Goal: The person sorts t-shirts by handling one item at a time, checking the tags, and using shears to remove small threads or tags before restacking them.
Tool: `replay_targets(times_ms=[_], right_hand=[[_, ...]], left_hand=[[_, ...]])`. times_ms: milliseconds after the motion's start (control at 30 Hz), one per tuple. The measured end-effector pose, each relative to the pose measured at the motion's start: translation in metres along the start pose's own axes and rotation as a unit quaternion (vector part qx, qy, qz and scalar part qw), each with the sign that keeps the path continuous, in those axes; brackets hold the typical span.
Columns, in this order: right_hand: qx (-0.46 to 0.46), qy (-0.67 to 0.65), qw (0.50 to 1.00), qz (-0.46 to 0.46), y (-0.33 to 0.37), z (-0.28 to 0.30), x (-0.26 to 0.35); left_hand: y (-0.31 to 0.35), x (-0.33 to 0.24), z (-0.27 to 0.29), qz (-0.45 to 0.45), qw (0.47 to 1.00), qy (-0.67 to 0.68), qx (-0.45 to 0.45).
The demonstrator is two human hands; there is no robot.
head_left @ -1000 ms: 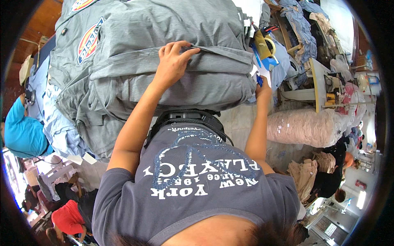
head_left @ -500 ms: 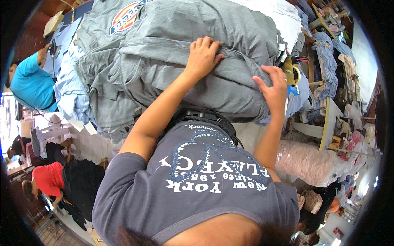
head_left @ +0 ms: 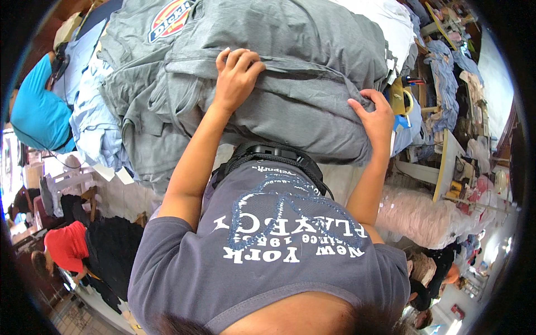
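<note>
A heap of grey T-shirts (head_left: 301, 111) lies in front of me, its nearest layer folded with a long hem running across it. My left hand (head_left: 237, 78) is closed on the raised hem near the middle, fingers curled over the cloth. At the right end of the same shirt, my right hand (head_left: 375, 116) pinches the fabric edge between thumb and fingers. A shirt further back carries a red, yellow and blue print (head_left: 170, 21). Cloth hides some of my fingertips.
Light blue garments (head_left: 92, 120) hang left of the heap, beside a co-worker in a blue top (head_left: 40, 109). Another person in red (head_left: 66, 245) bends at lower left. White cloth (head_left: 385, 28) and a yellow tape roll (head_left: 407, 103) lie right; a pale wrapped bundle (head_left: 416, 215) sits below.
My left hand has slid left along the hem, its fingers still bent on the cloth. My right hand has moved slightly right, thumb and fingers drawing closer together.
</note>
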State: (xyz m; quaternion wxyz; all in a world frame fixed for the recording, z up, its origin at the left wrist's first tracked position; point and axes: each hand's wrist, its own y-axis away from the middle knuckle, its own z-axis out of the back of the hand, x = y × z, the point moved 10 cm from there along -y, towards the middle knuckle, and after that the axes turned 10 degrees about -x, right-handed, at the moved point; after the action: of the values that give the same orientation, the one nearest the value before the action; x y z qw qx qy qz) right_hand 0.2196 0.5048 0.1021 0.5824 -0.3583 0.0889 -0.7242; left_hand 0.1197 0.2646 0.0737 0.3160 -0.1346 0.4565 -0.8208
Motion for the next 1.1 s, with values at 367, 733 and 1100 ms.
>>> replay_targets(times_ms=[367,733,1100], right_hand=[[0.035,-0.057,0.973,-0.220,0.008,-0.019,-0.067],[0.029,0.055,0.986,-0.157,0.006,-0.016,-0.037],[0.125,-0.175,0.964,-0.156,0.017,-0.013,-0.034]], left_hand=[[0.054,-0.013,0.014,-0.035,0.988,0.119,0.097],[0.064,-0.022,0.030,-0.053,0.988,0.142,0.036],[0.060,-0.018,-0.002,0.145,0.870,0.309,0.356]])
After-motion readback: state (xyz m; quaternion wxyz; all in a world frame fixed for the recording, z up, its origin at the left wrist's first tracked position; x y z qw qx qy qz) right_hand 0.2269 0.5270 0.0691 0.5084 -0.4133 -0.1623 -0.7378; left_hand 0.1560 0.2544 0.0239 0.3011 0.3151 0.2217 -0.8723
